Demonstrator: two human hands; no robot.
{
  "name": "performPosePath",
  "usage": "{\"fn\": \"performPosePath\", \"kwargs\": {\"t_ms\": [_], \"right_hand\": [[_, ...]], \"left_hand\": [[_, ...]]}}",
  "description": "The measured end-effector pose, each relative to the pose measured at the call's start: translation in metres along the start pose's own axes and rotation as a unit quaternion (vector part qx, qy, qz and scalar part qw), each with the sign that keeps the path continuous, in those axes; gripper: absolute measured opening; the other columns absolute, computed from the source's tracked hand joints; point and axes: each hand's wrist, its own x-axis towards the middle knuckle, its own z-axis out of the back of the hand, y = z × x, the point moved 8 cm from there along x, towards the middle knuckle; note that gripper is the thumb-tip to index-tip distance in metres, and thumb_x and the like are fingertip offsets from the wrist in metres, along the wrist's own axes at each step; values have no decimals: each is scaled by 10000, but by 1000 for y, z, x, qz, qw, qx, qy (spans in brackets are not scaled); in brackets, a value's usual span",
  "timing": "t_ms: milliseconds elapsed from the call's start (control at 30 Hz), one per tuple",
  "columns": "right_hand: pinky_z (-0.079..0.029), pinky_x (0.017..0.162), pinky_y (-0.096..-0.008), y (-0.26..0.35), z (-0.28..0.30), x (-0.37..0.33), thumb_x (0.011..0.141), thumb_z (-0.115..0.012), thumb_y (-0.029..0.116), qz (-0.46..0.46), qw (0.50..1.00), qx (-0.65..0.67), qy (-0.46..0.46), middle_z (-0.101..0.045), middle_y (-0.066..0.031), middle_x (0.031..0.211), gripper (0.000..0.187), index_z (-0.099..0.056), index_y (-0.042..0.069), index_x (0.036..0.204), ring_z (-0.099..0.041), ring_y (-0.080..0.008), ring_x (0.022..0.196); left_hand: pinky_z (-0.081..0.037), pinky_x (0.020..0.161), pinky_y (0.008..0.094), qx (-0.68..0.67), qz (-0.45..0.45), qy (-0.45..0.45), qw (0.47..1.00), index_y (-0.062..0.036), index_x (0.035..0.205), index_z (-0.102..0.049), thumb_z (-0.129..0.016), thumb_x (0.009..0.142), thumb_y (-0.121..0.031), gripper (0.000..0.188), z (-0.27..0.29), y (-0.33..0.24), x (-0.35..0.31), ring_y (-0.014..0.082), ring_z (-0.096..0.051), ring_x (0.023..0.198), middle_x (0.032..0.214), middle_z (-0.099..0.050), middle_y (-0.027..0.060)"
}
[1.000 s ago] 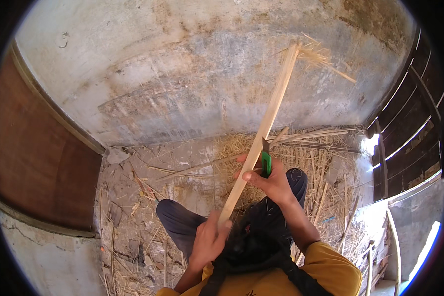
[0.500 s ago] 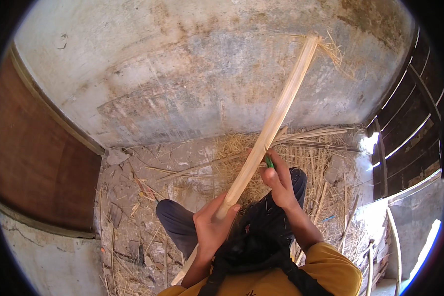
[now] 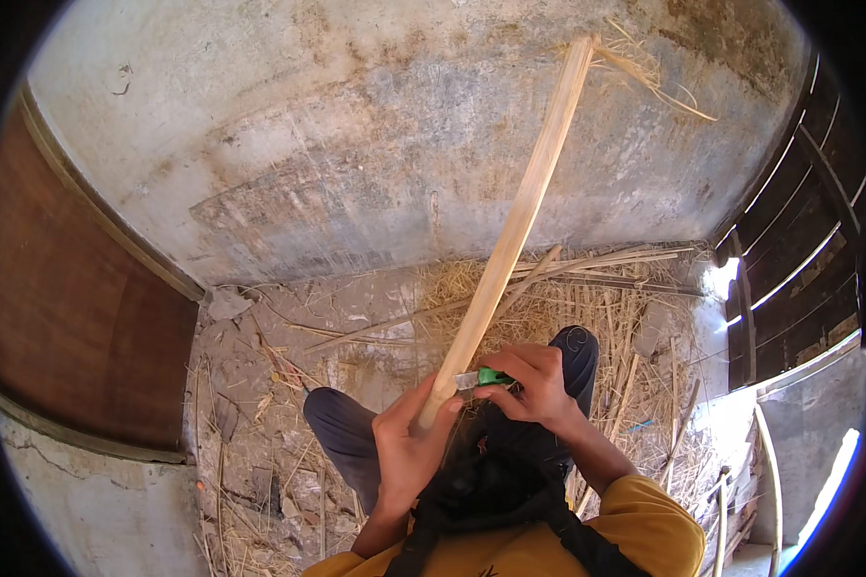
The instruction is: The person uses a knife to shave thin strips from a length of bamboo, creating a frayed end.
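Note:
A long pale bamboo strip [image 3: 520, 229] slants up and away from me, its far end raised in front of the wall. My left hand [image 3: 406, 444] is closed around its near part, thumb lying along the edge. Curly shavings [image 3: 645, 72] hang from the far tip. In my right hand [image 3: 541, 387] is a cutter knife with a green handle [image 3: 492, 376], gripped by closed fingers. Its short blade [image 3: 465, 382] meets the strip's right edge just beyond my left thumb. How deep the blade sits cannot be seen.
Loose shavings [image 3: 452, 288] and thin bamboo sticks [image 3: 616, 258] litter the floor between my knees and the wall [image 3: 337, 173]. On the left is a brown door panel [image 3: 87, 288]. Dark slats [image 3: 799, 231] stand at the right, with pale poles [image 3: 768, 462] below.
My right hand has drawn the knife back toward me along the strip, close to my left hand. The strip's far end has swung left and up; its shavings hang longer.

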Motion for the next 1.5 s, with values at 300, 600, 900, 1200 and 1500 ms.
{"fn": "performPosePath", "kwargs": {"t_ms": [300,600,900,1200,1500], "right_hand": [[-541,579,-360,10,5,3,790,-916,329,10,999,-50,-6,-728,-42,784,335,-782,102,997,-704,-250,634],[-490,540,-357,8,19,10,777,-926,363,6,996,-75,-56,-695,-16,732,347,-792,116,980,-645,-238,570],[-465,523,-353,6,19,15,766,-932,365,2,995,-81,-58,-654,-12,687,338,-797,142,980,-622,-233,550],[-528,585,-335,-33,59,24,849,-907,293,-95,975,-80,-183,-738,-89,794,310,-785,50,998,-698,-250,626],[-505,638,-334,-57,37,23,935,-849,255,-174,979,48,-95,-692,-106,795,282,-743,13,1036,-637,-227,652]], "left_hand": [[-544,862,272,-29,56,25,998,91,1342,-697,-775,987,-29,383,3,3,-7,112,-670,968,1084,-793,146],[-435,623,216,-67,89,47,993,38,1376,-704,-724,1044,-84,354,3,10,-18,19,-548,730,872,-699,-11],[-395,577,198,-72,87,39,993,18,1381,-714,-725,1033,-53,355,11,15,-24,2,-525,704,845,-665,-47],[-427,618,199,-51,67,56,995,24,1324,-736,-732,1024,-39,307,12,34,-42,20,-545,721,875,-685,-17],[-478,592,238,-2,78,47,996,17,1250,-699,-775,997,-67,278,20,20,-29,47,-609,683,805,-725,19]]}}
